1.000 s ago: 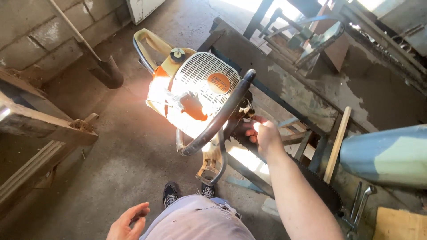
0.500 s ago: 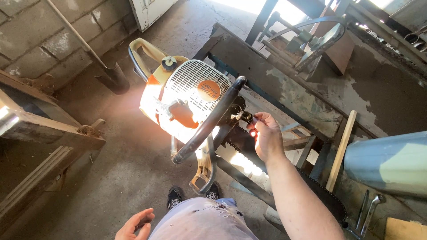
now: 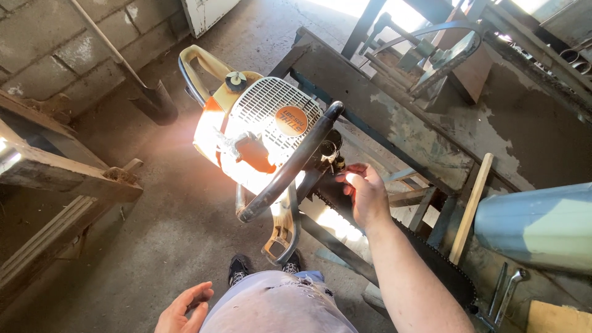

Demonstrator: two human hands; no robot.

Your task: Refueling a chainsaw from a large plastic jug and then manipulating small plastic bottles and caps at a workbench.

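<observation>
An orange and white chainsaw (image 3: 259, 132) lies on its side at the edge of a metal workbench (image 3: 394, 117), its black front handle (image 3: 290, 166) crossing the body. Its toothed bar (image 3: 431, 262) runs toward the lower right. My right hand (image 3: 365, 194) reaches to the saw just right of the handle, fingertips at a small dark cap or knob there. Whether the fingers grip it is unclear. My left hand (image 3: 184, 307) hangs at the bottom by my hip, fingers loosely spread, holding nothing.
A shovel (image 3: 145, 92) leans on the block wall at left. Wooden planks (image 3: 55, 179) lie at far left. A grey cylinder (image 3: 536, 225), a wooden stick (image 3: 472, 206) and wrenches (image 3: 502, 299) sit at right. A metal vise-like tool (image 3: 441, 52) stands on the bench.
My view has shifted so the saw sits higher and more to the left. My right hand has stayed at the same spot on the saw. My left hand has sunk lower in the picture.
</observation>
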